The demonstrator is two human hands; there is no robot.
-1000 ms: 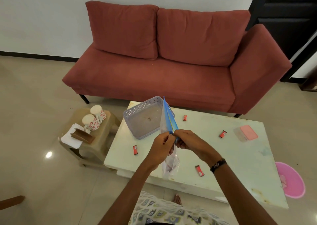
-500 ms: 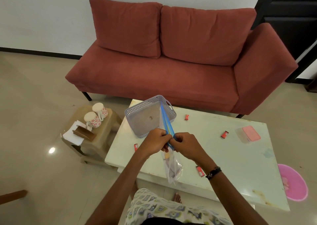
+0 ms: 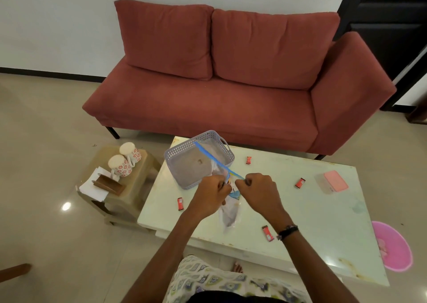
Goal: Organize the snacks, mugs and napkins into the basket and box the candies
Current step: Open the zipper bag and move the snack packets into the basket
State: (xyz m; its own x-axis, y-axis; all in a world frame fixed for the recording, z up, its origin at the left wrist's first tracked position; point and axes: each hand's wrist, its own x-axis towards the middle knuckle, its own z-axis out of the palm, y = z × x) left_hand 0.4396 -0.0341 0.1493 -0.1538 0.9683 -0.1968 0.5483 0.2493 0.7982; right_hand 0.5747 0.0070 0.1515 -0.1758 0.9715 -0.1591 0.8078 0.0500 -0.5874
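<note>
Standing over the pale coffee table [image 3: 300, 222] in front of a red sofa [image 3: 219, 90], you work above the grey perforated basket [image 3: 182, 151] at its far left corner, with a low side stool [image 3: 138, 194] to your left carrying two floral mugs [image 3: 120, 165] and white napkins [image 3: 92, 187] in a brown holder. A clear box with a pink lid [image 3: 335, 181] sits near the table's right edge, well apart from the four red candies [image 3: 300, 182] scattered across the top. Between your fists hangs a clear zip-top snack bag [image 3: 228, 212], its blue seal strip running from your hands up and away over the basket. Your left hand [image 3: 212, 196] and right hand [image 3: 258, 192] are both curled tight, each pinching the bag's mouth close together. The bag's long axis points down toward you, its body dangling over bare tabletop just short of the basket's near wall. The basket lies forward and slightly left, so your left hand looks the nearer one to carry it in. What the bag holds is too blurred to tell.
</note>
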